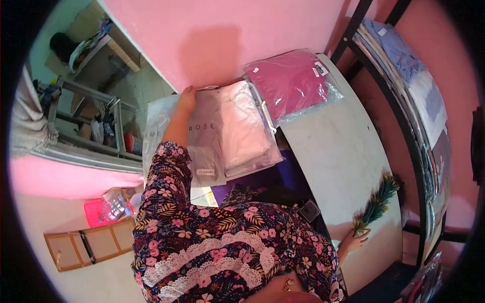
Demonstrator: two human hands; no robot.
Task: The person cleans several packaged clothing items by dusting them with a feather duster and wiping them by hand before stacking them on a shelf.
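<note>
My left hand (187, 96) reaches out from a floral sleeve and grips the far edge of a grey packaged garment (204, 146) printed with "ROSE". A pale pink packaged garment (247, 126) lies right beside it, partly overlapping. Further along the white table (343, 151) sits a magenta garment in a clear bag (290, 81). My right hand (356, 241) is at the table's near edge and holds a green peacock-like feather (376, 202) by its stem. A purple cloth (273, 177) lies under the packages.
A black metal rack (399, 116) stacked with folded fabrics stands beside the table against the pink wall. A small dark device (309, 209) rests near my body. On the floor are a plastic bottle (115, 204), a pink tray (93, 212) and a wooden frame (86, 245).
</note>
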